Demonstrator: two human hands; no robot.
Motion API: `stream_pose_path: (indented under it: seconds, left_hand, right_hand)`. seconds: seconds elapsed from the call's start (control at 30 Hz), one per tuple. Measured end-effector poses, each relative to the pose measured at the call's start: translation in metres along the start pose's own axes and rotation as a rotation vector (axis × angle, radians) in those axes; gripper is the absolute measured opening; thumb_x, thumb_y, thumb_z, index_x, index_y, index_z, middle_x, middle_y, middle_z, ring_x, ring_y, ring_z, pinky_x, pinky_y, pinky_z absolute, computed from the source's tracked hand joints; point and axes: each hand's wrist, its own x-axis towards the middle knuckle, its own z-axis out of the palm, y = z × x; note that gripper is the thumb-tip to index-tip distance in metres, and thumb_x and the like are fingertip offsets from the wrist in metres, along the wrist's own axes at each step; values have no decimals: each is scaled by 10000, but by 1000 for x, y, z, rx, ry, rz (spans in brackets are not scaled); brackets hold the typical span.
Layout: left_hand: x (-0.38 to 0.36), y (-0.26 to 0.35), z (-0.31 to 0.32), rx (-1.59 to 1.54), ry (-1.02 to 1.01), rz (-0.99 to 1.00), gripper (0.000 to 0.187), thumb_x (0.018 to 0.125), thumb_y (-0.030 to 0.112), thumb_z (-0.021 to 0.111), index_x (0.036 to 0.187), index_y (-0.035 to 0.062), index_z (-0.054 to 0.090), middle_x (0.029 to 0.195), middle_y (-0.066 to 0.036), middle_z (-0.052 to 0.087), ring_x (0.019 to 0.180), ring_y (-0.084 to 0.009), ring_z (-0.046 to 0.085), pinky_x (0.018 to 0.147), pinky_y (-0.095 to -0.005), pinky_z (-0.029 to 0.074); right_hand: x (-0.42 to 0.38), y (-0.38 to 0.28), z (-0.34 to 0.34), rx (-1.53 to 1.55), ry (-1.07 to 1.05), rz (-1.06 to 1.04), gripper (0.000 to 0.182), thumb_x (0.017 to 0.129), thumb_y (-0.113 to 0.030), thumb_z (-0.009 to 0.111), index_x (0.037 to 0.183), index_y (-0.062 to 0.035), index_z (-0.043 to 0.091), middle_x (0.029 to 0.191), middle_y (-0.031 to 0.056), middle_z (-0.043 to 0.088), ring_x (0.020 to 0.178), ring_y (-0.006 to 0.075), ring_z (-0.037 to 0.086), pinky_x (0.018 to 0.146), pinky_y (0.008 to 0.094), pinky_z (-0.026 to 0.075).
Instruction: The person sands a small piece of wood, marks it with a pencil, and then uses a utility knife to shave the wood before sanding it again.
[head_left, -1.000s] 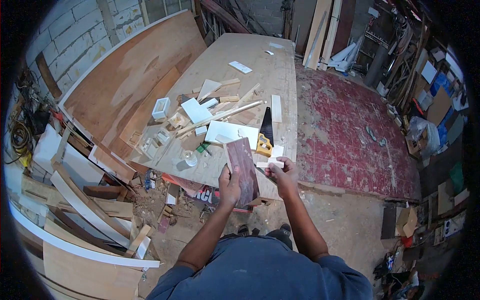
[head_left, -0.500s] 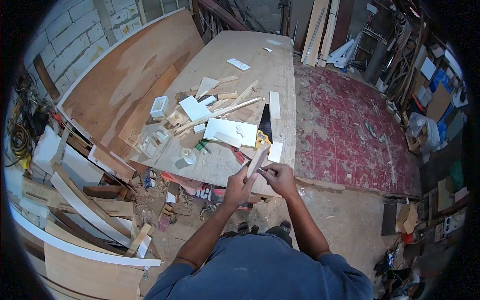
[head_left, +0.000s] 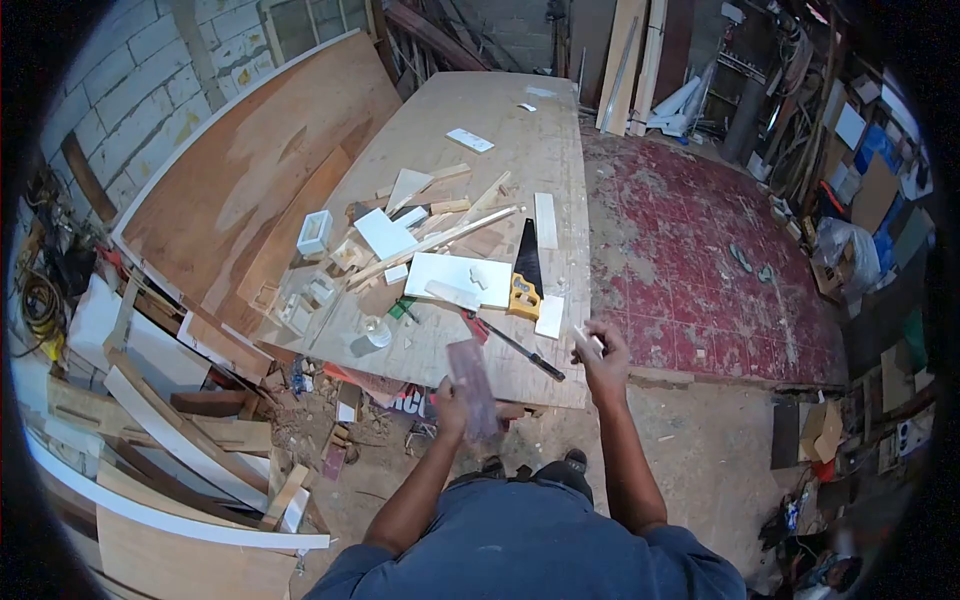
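My left hand [head_left: 452, 408] is closed on a flat reddish-brown board [head_left: 474, 388] in front of the workbench's near edge. My right hand [head_left: 604, 358] pinches a small pale piece [head_left: 586, 340] beyond the bench's right corner. Between the hands, a black-handled tool with red parts [head_left: 520, 350] lies on the workbench [head_left: 410, 345]. A handsaw with a yellow handle [head_left: 524, 296] rests beside a white board [head_left: 440, 276], and a small white block [head_left: 549, 316] lies just right of its handle.
Wood strips [head_left: 440, 240], a white open box [head_left: 315, 232], a clear jar [head_left: 377, 332] and a green tool [head_left: 402, 309] are on the bench. A large plywood sheet [head_left: 260, 160] leans at left. Offcuts are piled at lower left; a red tiled floor [head_left: 690, 250] lies right.
My hands have moved apart, the left down and left with the board, the right to the right with the small piece. The board now shows its wide face, and the black-handled tool is uncovered.
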Motion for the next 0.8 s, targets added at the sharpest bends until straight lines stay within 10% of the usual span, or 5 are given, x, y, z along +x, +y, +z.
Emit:
stream_pose_path:
  seconds: [0.17, 0.23, 0.37, 0.43, 0.8]
  left_hand:
    - [41, -116, -6, -742, 166, -647, 309, 920, 309, 556, 1055, 32, 575, 1004, -111, 616, 899, -170, 572, 802, -318, 472]
    - [44, -106, -9, -1005, 48, -770, 417, 987, 297, 313, 1302, 81, 479, 1313, -127, 520, 1167, -338, 533, 989, -543, 417]
    - [68, -249, 13, -307, -315, -53, 508, 938, 357, 456, 1375, 102, 408, 1393, -108, 469, 1222, -316, 498, 1025, -420, 402]
    - [62, -118, 30, -587, 115, -1067, 534, 945, 368, 429, 1394, 86, 368, 1398, -101, 460, 1229, -357, 481, 1000, -500, 412]
    - [110, -169, 116, -223, 222, -1087, 521, 835, 274, 590, 1247, -31, 497, 1263, -240, 542, 1138, -358, 569, 850, -481, 517]
  right_hand:
    - [-31, 58, -62, -200, -10, 288, 123, 790, -7, 653, 912, 4, 658, 788, 35, 614, 666, 110, 593, 585, 242, 493]
    - [-49, 79, -85, -250, 7, 348, 109, 787, -20, 661, 895, -5, 666, 761, 32, 615, 670, 107, 590, 594, 241, 485]
    - [-79, 122, -128, -161, 159, 456, 124, 776, -27, 685, 897, -5, 671, 774, 45, 638, 681, 117, 593, 606, 250, 478]
    - [-81, 127, -141, -173, 202, 523, 150, 777, -29, 694, 924, 0, 674, 788, 59, 656, 689, 129, 603, 612, 259, 484]
    - [22, 142, -175, -117, 104, 423, 203, 782, 45, 629, 979, 3, 609, 775, 47, 615, 612, 115, 581, 515, 246, 479]
